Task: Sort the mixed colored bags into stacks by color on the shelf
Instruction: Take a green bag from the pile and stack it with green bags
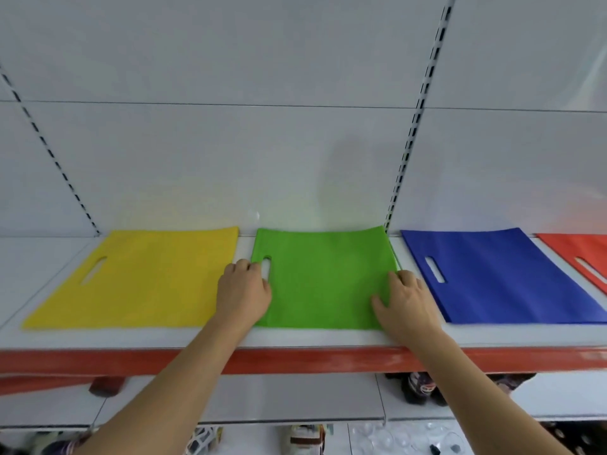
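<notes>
Green bag [323, 277] under both hands, yellow bag [138, 277] left, blue bag [502, 274] right

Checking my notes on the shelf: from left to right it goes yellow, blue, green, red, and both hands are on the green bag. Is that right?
Not quite. The head view shows the order as yellow bag, green bag, blue bag, red bag; green and blue are swapped. The rest holds: the left hand and right hand are both on the green bag.

Yellow bag [131, 277], green bag [323, 280], blue bag [502, 274], red bag [581, 251] (all plain), on a white shelf [42, 257] edged red.
</notes>
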